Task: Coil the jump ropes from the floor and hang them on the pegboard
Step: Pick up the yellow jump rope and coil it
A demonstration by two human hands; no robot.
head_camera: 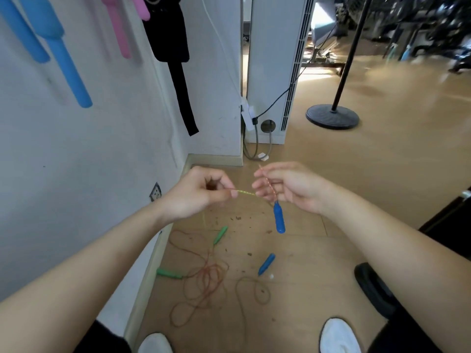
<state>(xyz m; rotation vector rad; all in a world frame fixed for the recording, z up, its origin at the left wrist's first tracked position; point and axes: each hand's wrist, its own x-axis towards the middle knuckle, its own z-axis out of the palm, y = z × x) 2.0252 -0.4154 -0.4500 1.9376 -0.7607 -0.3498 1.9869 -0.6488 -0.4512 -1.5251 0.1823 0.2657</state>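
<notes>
My left hand point(197, 193) pinches a thin braided rope point(244, 192) that runs across to my right hand point(288, 186). My right hand grips the same rope, and a blue handle point(279, 217) dangles just below its fingers. The rope's other blue handle point(266, 264) lies on the wooden floor, with a loose loop point(252, 291) beside it. A second rope with two green handles point(220, 235) point(168, 273) lies tangled point(204, 284) on the floor near the baseboard. Blue handles point(51, 47) and pink handles point(119, 26) hang on the white wall at upper left.
A black strap point(178, 72) hangs on the wall beside the pink handles. A white tall unit point(272, 72) with cables stands in the corner ahead. A black pole stand with a round base point(332, 115) is at right. My white shoes point(340, 336) show at the bottom.
</notes>
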